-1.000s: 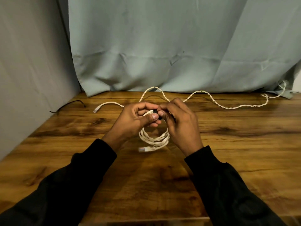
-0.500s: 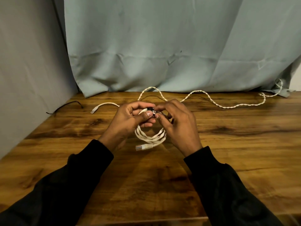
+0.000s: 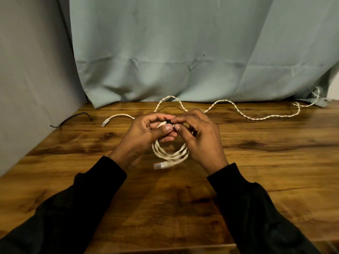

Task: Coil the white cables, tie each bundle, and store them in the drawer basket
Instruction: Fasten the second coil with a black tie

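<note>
Wooden table [image 3: 256, 180]: twisted cable [image 3: 256, 117] (maybe cord)

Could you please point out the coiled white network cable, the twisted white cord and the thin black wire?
Coiled white network cable [image 3: 169, 156], head view, on the lower loops.
Twisted white cord [image 3: 260, 117], head view, on its stretch across the table's back.
Thin black wire [image 3: 73, 116], head view, on its curved middle.

A coiled white network cable [image 3: 170, 155], plug end [image 3: 162, 165] dangling, hangs above the wooden table while a twisted white cable [image 3: 256, 117] lies uncoiled behind it.
</note>
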